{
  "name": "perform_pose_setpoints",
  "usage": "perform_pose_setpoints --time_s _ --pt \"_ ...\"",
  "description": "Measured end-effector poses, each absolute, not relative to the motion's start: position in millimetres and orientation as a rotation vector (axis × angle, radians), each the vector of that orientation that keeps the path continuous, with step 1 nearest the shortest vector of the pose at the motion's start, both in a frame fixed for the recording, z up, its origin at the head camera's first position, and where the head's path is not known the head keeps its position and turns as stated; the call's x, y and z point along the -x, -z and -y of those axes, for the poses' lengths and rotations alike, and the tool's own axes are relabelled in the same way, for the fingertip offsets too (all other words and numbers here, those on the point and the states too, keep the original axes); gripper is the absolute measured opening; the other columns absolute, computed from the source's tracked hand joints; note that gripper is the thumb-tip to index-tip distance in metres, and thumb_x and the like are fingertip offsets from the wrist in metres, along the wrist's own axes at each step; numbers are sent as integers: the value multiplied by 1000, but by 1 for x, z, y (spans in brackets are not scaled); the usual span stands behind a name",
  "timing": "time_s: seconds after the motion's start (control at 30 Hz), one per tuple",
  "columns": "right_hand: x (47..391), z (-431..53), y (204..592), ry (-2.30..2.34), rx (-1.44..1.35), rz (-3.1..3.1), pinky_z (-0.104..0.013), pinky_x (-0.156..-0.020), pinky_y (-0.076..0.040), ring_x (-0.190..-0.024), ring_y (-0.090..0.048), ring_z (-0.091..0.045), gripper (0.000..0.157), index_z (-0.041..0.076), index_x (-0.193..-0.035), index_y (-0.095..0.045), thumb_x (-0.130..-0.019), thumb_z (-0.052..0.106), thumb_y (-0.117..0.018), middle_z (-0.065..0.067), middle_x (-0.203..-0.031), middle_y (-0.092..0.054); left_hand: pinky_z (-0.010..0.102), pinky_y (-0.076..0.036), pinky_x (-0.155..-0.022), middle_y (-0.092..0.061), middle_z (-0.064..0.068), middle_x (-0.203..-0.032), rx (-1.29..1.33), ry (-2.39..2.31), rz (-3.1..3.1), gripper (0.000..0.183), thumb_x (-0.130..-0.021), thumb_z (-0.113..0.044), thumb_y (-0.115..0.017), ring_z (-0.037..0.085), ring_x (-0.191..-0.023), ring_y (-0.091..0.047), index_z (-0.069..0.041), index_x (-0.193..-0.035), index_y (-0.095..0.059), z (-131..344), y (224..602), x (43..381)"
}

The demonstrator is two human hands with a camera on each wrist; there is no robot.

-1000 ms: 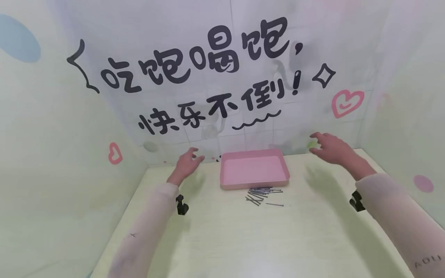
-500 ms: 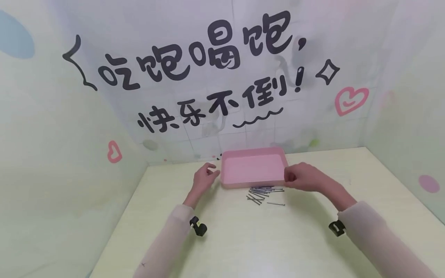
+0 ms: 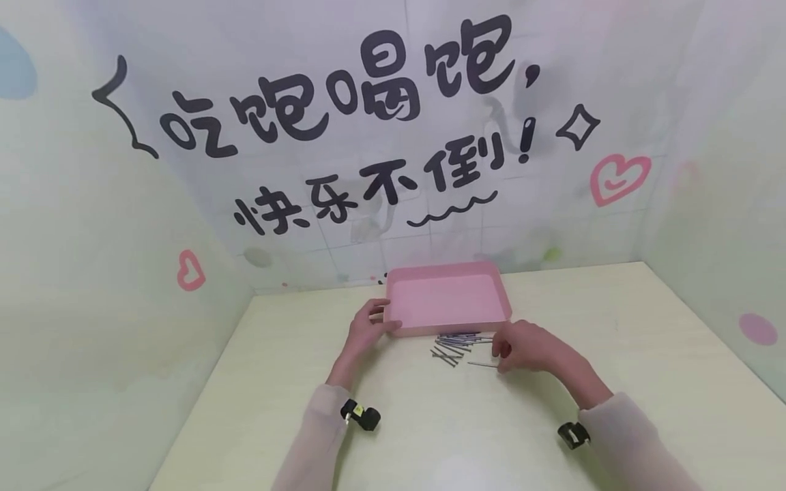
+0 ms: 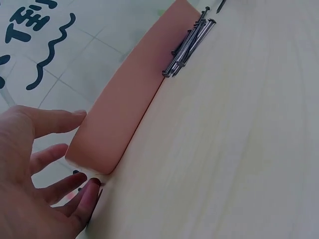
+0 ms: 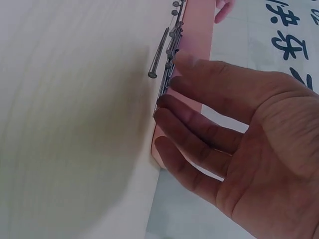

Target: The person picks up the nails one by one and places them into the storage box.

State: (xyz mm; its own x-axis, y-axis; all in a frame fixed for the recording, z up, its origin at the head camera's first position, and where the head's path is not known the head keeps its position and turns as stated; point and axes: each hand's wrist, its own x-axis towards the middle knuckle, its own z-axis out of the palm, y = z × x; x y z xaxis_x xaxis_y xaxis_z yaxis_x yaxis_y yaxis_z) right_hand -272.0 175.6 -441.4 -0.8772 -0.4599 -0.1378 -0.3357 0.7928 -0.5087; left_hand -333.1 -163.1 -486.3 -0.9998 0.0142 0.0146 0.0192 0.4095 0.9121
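A shallow pink rectangular tray point(image 3: 445, 300) lies near the back wall. In front of its near side is a loose pile of steel nails point(image 3: 453, 343), with one separate nail point(image 3: 482, 365) just toward the person. My left hand point(image 3: 366, 331) is at the tray's near left corner; the left wrist view shows the thumb at the rim and the other fingers loosely spread around the corner. My right hand point(image 3: 525, 346) reaches over the right ends of the nails. Its fingers point(image 5: 199, 137) are lightly bent beside the pile, and nothing shows held between them.
The pale wooden table point(image 3: 454, 423) is bounded by printed walls at the back and both sides. Black lettering point(image 3: 381, 184) covers the back wall. A small black camera mount point(image 3: 361, 414) sits at the left wrist, and another mount point(image 3: 573, 435) at the right.
Both hands have come down and inward. The left has gone from beside the tray to its near left corner; the right has moved from the tray's right side down to the nails.
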Motion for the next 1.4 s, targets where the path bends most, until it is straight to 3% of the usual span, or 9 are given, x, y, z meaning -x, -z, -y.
perform_pose_setpoints --time_s 0.2,0.4,0.67,0.97,1.4 --pt "269 -173 448 726 612 -2707 -33 -71 -53 -76 -59 -12 16 11 -89 -77 -77 10 -87 4 -83 -70 56 -51 -103 -62 14 -145 106 1693 2664 46 -90 -27 -80 39 -125 -64 -15 -133 -69 173 490 327" --pt "272 -167 456 737 583 -2705 -31 -68 -49 -71 -57 -13 13 15 -80 -75 -77 5 -84 5 -75 -67 50 -53 -100 -64 11 -143 169 1682 2671 35 -94 -30 -77 37 -125 -65 -16 -125 -73 178 491 325" --pt "277 -164 457 714 588 -2709 -29 -64 -45 -67 -54 -13 14 15 -75 -73 -79 3 -81 5 -70 -63 49 -50 -105 -61 13 -146 214 1680 2696 25 -90 -17 -80 29 -118 -66 -13 -115 -78 182 491 324" --pt "283 -162 460 685 652 -2710 -30 -61 -42 -64 -52 -13 21 18 -68 -68 -77 -1 -73 6 -66 -59 41 -49 -102 -77 3 -117 174 1644 2693 13 -88 -19 -83 17 -107 -67 -13 -100 -82 181 492 325" --pt "293 -174 450 682 803 -2735 -26 -66 -45 -69 -52 -9 17 21 -77 -69 -84 7 -75 9 -72 -61 45 -51 -105 -77 4 -115 101 1624 2673 13 -87 -23 -84 20 -109 -69 -13 -96 -82 174 491 328"
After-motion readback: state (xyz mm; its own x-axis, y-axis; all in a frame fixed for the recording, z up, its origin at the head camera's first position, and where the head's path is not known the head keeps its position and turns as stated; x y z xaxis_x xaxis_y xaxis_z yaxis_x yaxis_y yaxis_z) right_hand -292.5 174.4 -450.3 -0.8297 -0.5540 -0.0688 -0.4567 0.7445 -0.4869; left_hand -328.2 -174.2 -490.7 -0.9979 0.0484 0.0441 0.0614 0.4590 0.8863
